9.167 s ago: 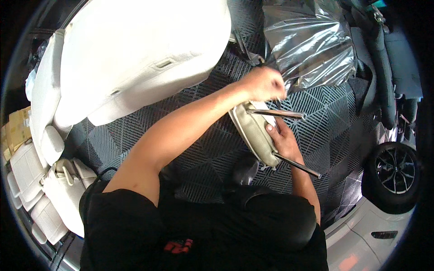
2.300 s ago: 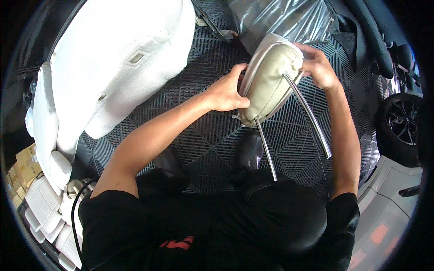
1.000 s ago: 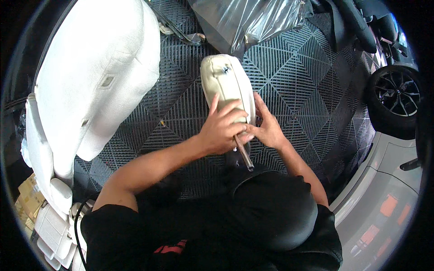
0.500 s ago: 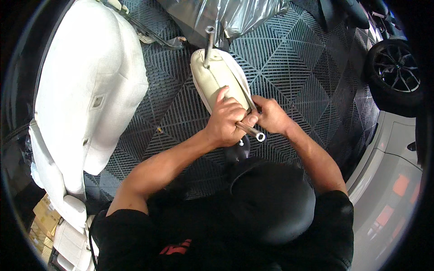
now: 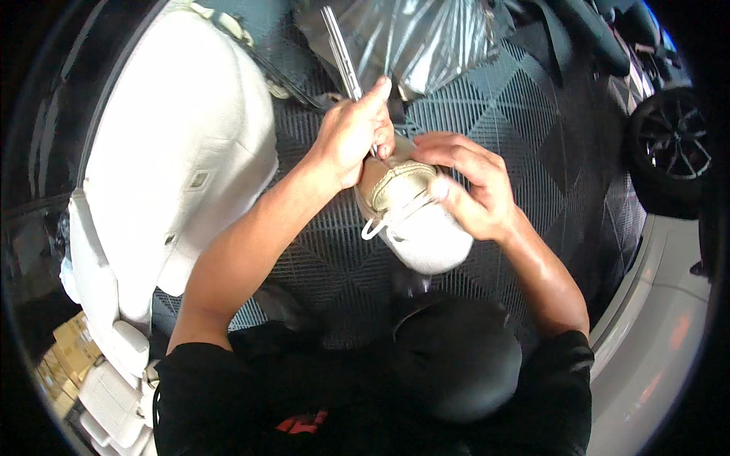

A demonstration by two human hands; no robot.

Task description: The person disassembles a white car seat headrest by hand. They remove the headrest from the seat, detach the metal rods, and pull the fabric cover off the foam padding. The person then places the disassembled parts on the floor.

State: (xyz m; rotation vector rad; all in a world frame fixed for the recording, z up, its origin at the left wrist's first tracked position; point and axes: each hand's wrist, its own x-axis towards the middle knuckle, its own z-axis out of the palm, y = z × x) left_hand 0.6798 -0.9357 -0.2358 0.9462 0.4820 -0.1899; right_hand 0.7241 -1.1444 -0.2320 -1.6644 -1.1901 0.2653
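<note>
A car headrest with a pale cream cover [image 5: 435,247] is held tilted in front of me. Its opening, edged with a gathered seam, faces up and away, and a white loop sticks out from its left side. My left hand [image 5: 353,135] is wrapped round one of the headrest's shiny metal posts [image 5: 340,52], which points up and away. Against the right side of the cover's opening rests my right hand [image 5: 479,186], fingers curved and thumb apart, with a gap between them. The other post is hidden.
Large white seat pieces [image 5: 186,129] lie along the left, with cardboard boxes [image 5: 76,346] below. Black plastic sheeting [image 5: 441,45] lies ahead on the ribbed tile floor [image 5: 319,258]. A wheel [image 5: 673,140] and a light car panel [image 5: 654,327] are on the right.
The headrest has been turned round, so its rounded end now points toward me and the post away. My left hand moved farther out with the post; my right hand has opened its grip.
</note>
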